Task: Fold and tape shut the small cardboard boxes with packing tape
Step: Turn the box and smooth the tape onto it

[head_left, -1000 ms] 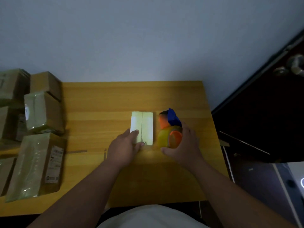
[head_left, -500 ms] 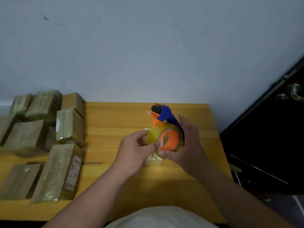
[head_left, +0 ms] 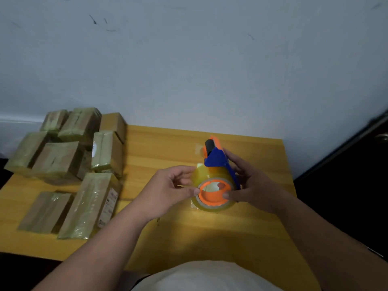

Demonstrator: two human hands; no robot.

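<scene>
Between both hands' grips, tape dispenser (head_left: 216,181), right hand (head_left: 249,185) around it, left hand (head_left: 170,190) pinching its edge.

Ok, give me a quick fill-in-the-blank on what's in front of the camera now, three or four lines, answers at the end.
1. The tape dispenser, blue and orange, is held up by the ____ hand.
2. The left hand has its fingertips at the roll of ____ on the dispenser.
3. The taped boxes are piled on the ____ side of the table.
4. The hub inside the roll is coloured ____.

Missing words: right; tape; left; orange
</scene>
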